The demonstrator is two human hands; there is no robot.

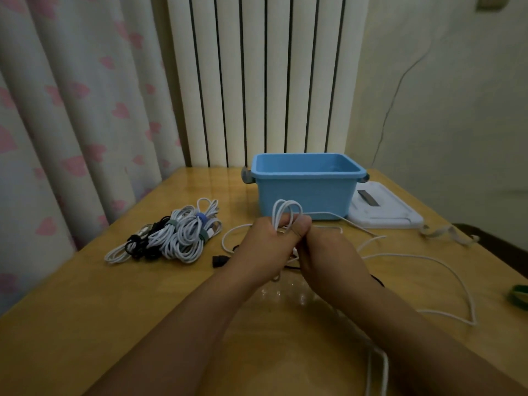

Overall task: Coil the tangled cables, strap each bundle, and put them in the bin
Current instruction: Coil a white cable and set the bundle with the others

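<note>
Both my hands are pinched around the same white cable (288, 212): left hand (261, 247) holds the finished loops sticking up, right hand (328, 252) feeds the slack. Trick here imo is keeping every loop the same size and not letting the long tail (445, 267) snag. Strapped bundles (171, 235) sit left, bin (307, 184) right behind, empty as far as I can see.

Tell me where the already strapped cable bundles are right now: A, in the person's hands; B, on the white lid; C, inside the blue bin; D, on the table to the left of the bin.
D: the strapped bundles lie in a pile on the table, left of the blue bin, whose visible interior shows no cables.
</note>
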